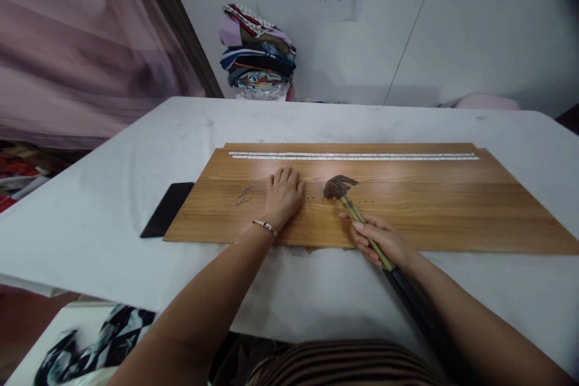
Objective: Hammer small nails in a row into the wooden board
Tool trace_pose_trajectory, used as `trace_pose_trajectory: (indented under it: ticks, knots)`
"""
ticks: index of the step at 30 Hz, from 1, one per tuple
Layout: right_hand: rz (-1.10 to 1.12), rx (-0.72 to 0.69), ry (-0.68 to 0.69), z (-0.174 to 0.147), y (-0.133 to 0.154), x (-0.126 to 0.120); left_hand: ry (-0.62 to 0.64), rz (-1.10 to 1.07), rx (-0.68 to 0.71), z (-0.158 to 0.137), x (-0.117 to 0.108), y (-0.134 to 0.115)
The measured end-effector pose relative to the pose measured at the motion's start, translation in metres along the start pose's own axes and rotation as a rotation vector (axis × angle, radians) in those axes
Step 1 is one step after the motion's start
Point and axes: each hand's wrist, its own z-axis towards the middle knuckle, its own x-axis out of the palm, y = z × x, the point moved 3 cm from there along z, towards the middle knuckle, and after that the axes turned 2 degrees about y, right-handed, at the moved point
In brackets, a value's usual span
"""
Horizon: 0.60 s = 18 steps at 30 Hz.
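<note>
My right hand [377, 238] is wrapped round the handle of a claw hammer [355, 212], whose rusty head is over the middle of a wooden board [443, 211]. Palm down, my left hand [284, 193] lies on the same board with its fingers stretched out. To the left of that hand are several loose nails [243, 196]. A row of small dark marks or nail heads runs along the board on both sides of the hammer head. Whether the head touches the board I cannot tell.
Two white measuring strips [353, 157] lie along the board's far edge. A flat black object [168, 210] sits by its left end on the white table [104, 193]. Folded clothes [257, 57] are stacked behind the table, against the wall. A pink curtain [90, 42] hangs at left.
</note>
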Motion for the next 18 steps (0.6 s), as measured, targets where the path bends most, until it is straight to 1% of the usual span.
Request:
trace_pose_trajectory:
  ticks: [5, 11, 18]
  knots:
    - [0.018, -0.014, 0.004, 0.0004, -0.0002, -0.0004, -0.008, 0.001, -0.001, -0.0002, -0.0002, -0.0003]
    - [0.024, 0.012, 0.008, 0.0015, -0.0008, -0.0006, -0.006, 0.003, 0.003, 0.0003, 0.0024, 0.0015]
    - [0.032, -0.018, 0.007, 0.0016, -0.0021, -0.0019, -0.007, -0.003, -0.002, 0.0000, 0.0005, 0.0001]
